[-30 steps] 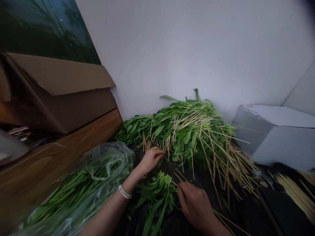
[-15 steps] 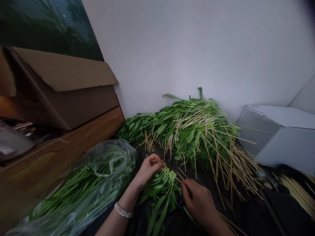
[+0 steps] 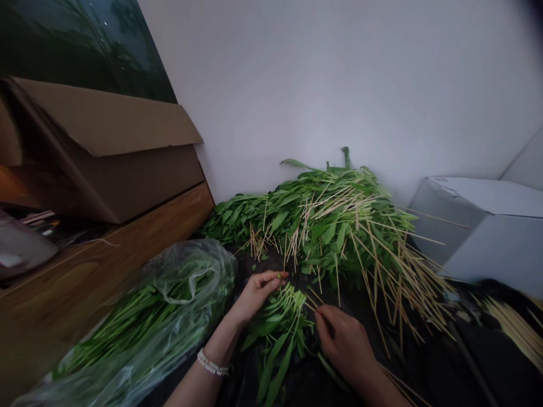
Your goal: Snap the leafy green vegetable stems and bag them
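Observation:
My right hand (image 3: 345,342) is closed round thin wooden skewers (image 3: 313,299), whose ends stick out past the fingertips. Leafy greens (image 3: 275,325) with pale stems are threaded side by side on them, the leaves drooping toward me. Just above the stem ends, my left hand (image 3: 257,294) pinches a small green bit of stem (image 3: 279,276) between thumb and fingers, too small to see well. A beaded bracelet (image 3: 212,363) circles the left wrist.
Skewered greens (image 3: 331,220) lie heaped against the wall, bare skewer ends jutting right. A clear plastic bag (image 3: 169,305) of loose greens lies at left, below a cardboard box (image 3: 110,121). At right stand a white box (image 3: 492,237) and a bundle of skewers (image 3: 515,330).
My left hand's fingers have straightened and shifted slightly right and up from the stem ends. The right hand still grips the skewers, nearly in the same place.

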The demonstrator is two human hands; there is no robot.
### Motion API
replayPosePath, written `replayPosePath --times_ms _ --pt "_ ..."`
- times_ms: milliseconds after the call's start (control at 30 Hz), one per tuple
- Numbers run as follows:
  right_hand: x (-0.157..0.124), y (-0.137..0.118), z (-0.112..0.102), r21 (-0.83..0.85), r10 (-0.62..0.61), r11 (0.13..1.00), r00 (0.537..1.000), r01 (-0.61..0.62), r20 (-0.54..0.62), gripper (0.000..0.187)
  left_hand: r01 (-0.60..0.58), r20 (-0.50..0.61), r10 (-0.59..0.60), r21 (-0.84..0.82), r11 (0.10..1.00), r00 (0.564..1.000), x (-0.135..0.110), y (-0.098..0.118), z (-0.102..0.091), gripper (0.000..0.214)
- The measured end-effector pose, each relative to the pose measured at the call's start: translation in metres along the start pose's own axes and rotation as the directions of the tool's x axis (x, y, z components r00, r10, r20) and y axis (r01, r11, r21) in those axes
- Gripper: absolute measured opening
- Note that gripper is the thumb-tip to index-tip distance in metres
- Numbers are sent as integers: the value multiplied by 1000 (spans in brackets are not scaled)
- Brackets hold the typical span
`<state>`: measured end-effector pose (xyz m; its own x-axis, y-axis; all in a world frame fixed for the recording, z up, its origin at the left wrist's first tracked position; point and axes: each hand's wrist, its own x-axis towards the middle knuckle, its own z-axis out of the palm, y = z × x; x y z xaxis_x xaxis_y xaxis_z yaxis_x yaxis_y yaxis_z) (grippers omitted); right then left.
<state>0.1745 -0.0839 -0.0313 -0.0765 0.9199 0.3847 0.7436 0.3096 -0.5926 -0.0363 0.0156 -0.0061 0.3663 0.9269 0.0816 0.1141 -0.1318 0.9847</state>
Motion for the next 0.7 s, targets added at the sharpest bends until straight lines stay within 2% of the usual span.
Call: replayPosePath --times_ms 100,167,267,333,400,533,700 --pt "0 0 0 -4 2 1000 1000 -2 2 25 30 -26 -33 -86 996 999 1 -3 1 39" --pt "0 0 0 -4 6 1000 1000 -6 -5 25 17 -88 -26 -94 995 996 1 -5 1 32" --pt "0 1 -1 2 6 1000 1000 -6 -6 25 -68 -189 89 112 991 978 1 -5 1 21" --pt "1 2 -1 6 0 1000 1000 0 2 25 -135 -185 199 309 941 962 1 -4 2 15" --pt "2 3 -1 5 -9 1000 1000 9 12 27 -159 -171 237 377 912 956 1 -3 3 14" --pt "2 4 0 2 -15 1000 1000 15 -2 28 -58 -166 82 145 988 983 0 1 5 22" --pt "1 2 0 4 4 1000 1000 -4 0 28 48 -138 -51 -26 998 989 -2 4 8 31"
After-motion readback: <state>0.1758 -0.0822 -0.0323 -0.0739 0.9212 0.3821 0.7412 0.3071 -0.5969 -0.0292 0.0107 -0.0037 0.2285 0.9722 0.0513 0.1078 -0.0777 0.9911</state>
